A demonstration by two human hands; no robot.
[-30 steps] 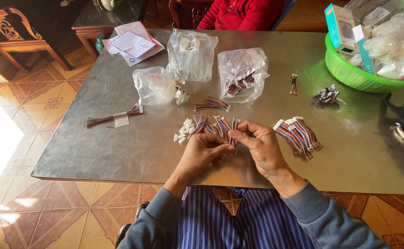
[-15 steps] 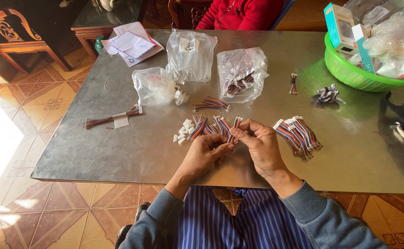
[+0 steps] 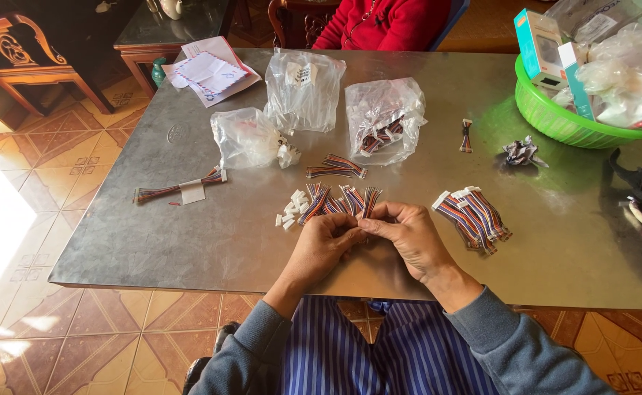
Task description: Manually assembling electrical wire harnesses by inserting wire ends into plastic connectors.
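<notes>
Both hands meet at the lower middle of the frame, above the near edge of the grey metal surface [image 3: 189,249]. The left hand [image 3: 325,245] and the right hand [image 3: 409,238] pinch together on a fan of short multicoloured ribbon cables [image 3: 339,201], whose striped red, blue, orange and white wires spread upward from the fingertips in several flat strips. Each strip is narrow and ends cut square.

Just left of the fan lies a small heap of white plastic connectors [image 3: 290,207], touching the cables' left edge. To the right of the hands, near but apart, rests a bundle of similar striped cables with white plugs [image 3: 473,217]. Above the fan sits a loose bunch of striped wires [image 3: 338,167]. Farther up stand three clear plastic bags [image 3: 303,88], one holding more cables. At left centre lies a long striped cable with a white paper tag [image 3: 180,190]. A green plastic basket [image 3: 555,121] filled with boxes and bags fills the upper right.
</notes>
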